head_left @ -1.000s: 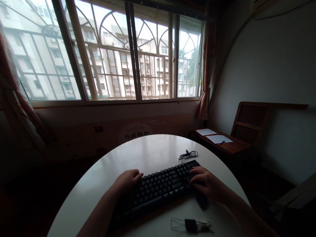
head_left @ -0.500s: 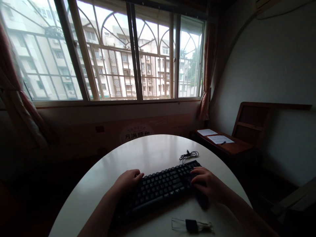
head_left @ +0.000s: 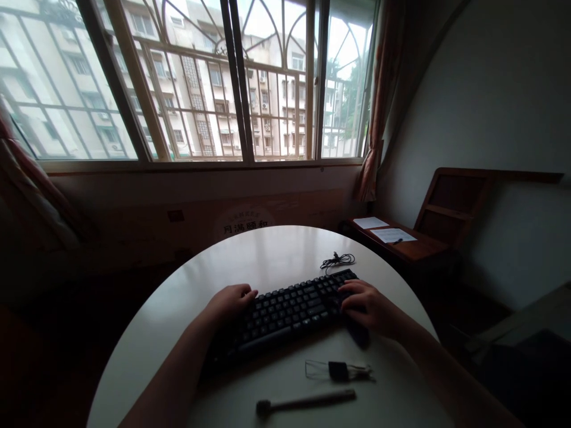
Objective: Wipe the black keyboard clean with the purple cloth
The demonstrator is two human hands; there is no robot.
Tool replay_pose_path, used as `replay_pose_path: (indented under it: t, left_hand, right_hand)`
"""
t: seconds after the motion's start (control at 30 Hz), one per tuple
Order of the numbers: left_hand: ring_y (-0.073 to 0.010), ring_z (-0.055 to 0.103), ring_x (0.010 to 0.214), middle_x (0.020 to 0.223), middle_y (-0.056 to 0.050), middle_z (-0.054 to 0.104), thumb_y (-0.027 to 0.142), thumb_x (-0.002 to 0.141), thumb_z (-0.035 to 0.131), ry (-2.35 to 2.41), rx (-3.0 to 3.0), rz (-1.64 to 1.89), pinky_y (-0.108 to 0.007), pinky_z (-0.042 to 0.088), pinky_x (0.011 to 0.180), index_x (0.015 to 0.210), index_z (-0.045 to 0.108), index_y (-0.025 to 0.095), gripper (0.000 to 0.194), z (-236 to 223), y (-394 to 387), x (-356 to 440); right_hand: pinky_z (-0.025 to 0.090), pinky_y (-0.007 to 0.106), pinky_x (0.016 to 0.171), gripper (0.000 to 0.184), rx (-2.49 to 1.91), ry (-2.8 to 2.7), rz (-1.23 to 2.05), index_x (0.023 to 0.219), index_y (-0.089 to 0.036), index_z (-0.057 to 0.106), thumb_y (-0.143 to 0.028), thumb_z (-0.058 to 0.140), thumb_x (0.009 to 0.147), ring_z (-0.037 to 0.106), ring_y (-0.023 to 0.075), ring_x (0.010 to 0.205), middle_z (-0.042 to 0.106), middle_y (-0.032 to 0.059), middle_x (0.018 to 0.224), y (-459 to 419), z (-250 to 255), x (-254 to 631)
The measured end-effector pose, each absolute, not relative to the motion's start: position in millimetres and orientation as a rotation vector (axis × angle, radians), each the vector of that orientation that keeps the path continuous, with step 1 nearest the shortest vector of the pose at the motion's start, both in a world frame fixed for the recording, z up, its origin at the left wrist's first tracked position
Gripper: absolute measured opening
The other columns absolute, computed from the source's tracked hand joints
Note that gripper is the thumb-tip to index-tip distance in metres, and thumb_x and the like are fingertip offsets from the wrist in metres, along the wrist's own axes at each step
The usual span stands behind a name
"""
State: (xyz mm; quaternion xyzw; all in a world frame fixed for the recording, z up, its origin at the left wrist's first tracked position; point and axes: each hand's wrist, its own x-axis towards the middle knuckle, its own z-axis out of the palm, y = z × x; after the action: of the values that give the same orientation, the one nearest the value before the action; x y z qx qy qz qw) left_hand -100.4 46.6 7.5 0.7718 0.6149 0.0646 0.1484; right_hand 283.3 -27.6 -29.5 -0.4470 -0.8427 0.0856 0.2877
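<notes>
A black keyboard [head_left: 289, 312] lies slantwise on a round white table [head_left: 267, 261]. My left hand [head_left: 229, 303] rests at the keyboard's left end, fingers curled against its edge. My right hand [head_left: 368, 306] lies over the keyboard's right end, fingers bent down on the keys. Each hand looks to be gripping its end of the keyboard. A coiled black cable [head_left: 338, 260] lies just beyond the keyboard's far right corner.
Near the table's front edge lie a wire keycap puller with a black handle [head_left: 339, 371] and a thin brush [head_left: 303, 403]. A dark wooden side table with papers [head_left: 392, 235] stands at the right. A barred window [head_left: 200, 83] fills the wall ahead.
The view has tilted downward, bringing the brush into sight at the front edge. Both hands stay at the keyboard's ends in the same posture.
</notes>
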Motion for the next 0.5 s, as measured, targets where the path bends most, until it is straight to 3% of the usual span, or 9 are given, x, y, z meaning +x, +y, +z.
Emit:
replay_pose_path:
  t: [0.5]
  left_hand:
    - [-0.0243,0.063,0.084,0.090,-0.007,0.072,0.056,0.088,0.037,1.756,2.249,0.174,-0.029,0.040,0.066,0.086,0.067,0.021,0.046,3.9,50.0,-100.6]
  right_hand:
    - [0.038,0.050,0.108,0.016,-1.172,-2.228,0.211,0.087,-0.025,0.077,-0.018,0.065,0.081,0.051,0.0296,0.123,0.065,0.0073,0.123,-26.9,-31.4,281.8]
